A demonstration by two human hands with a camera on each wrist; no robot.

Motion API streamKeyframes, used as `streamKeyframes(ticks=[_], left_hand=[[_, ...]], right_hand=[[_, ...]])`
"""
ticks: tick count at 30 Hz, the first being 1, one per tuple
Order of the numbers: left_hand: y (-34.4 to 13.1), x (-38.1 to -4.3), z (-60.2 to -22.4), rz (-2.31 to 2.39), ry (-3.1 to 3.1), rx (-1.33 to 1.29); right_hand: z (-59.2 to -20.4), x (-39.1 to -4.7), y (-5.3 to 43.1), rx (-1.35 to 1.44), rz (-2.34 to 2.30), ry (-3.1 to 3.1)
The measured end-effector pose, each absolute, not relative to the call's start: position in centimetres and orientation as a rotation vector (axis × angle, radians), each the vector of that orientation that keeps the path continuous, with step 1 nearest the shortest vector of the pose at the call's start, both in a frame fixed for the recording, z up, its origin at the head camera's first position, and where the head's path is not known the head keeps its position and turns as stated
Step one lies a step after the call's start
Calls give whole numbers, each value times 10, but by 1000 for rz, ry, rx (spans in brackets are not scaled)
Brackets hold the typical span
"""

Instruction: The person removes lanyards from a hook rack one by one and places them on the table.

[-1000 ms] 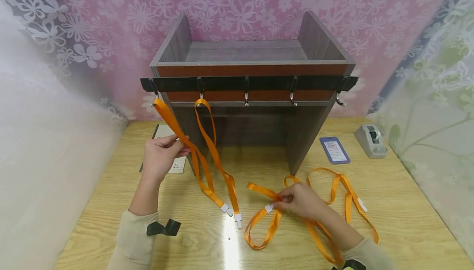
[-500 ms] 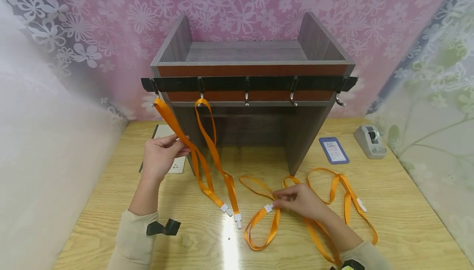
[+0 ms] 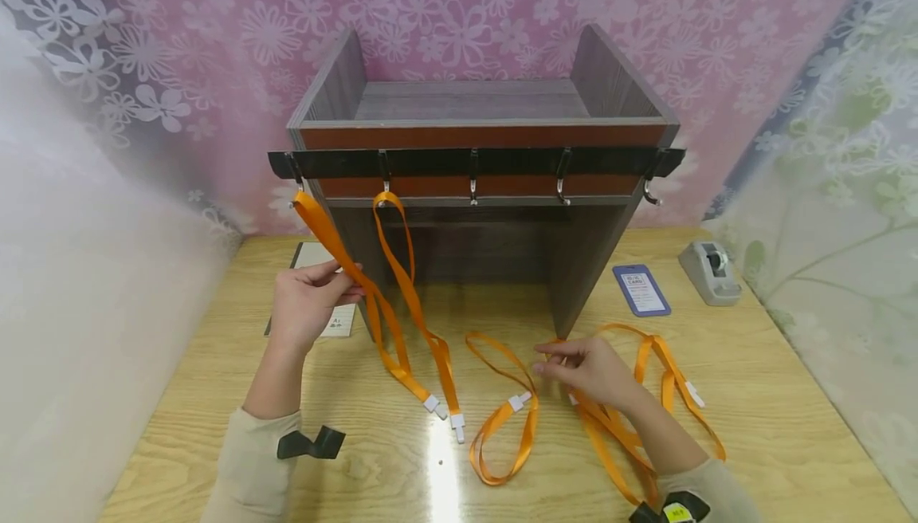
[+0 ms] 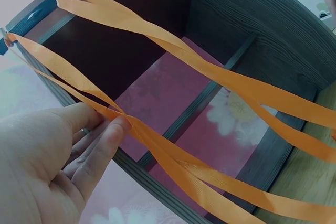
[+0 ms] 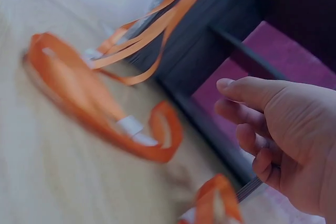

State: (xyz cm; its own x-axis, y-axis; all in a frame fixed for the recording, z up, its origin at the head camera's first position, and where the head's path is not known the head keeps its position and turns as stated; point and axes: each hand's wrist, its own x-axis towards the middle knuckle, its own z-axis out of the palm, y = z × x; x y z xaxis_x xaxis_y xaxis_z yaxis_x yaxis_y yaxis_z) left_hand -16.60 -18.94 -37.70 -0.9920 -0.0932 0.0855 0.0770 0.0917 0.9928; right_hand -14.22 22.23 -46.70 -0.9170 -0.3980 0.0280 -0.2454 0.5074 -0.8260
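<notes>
In the head view my left hand (image 3: 308,304) pinches the orange lanyard (image 3: 326,228) that loops over the leftmost hook. The left wrist view shows thumb and fingertips on that strap (image 4: 126,116). A second orange lanyard (image 3: 416,308) hangs from the second hook, its white clip near the table. My right hand (image 3: 598,371) is over the table with fingers loosely curled, holding nothing. To its left lies a loose orange lanyard (image 3: 529,431) in a twisted loop with a white clip. Several straps of other orange lanyards (image 3: 667,359) lie under and beside my right hand.
A grey wooden shelf unit (image 3: 473,100) stands at the back, with a black hook rail (image 3: 430,162) across its front. A blue-framed ID card holder (image 3: 641,290) and a grey tape dispenser (image 3: 710,272) lie at the right. A notebook (image 3: 343,320) lies behind my left hand.
My right hand has let go of the loose lanyard and moved right and slightly up, over the other straps. The left hand keeps its grip on the hanging lanyard.
</notes>
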Motion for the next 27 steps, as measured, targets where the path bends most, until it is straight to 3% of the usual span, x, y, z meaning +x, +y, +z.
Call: streamKeyframes(ticks=[11,21,27], left_hand=[[-189,-165,-378,-2004,-2224,-2],[-191,-161,-377,-1992,-2221,-6],[-186,-142,-367,-1961,-2150,51]], right_hand=[[-412,-143,224,-558,-1590,2681],[-385,-138,238,-175,-1795,2839],[-383,-145,246,12,-1958,2859]])
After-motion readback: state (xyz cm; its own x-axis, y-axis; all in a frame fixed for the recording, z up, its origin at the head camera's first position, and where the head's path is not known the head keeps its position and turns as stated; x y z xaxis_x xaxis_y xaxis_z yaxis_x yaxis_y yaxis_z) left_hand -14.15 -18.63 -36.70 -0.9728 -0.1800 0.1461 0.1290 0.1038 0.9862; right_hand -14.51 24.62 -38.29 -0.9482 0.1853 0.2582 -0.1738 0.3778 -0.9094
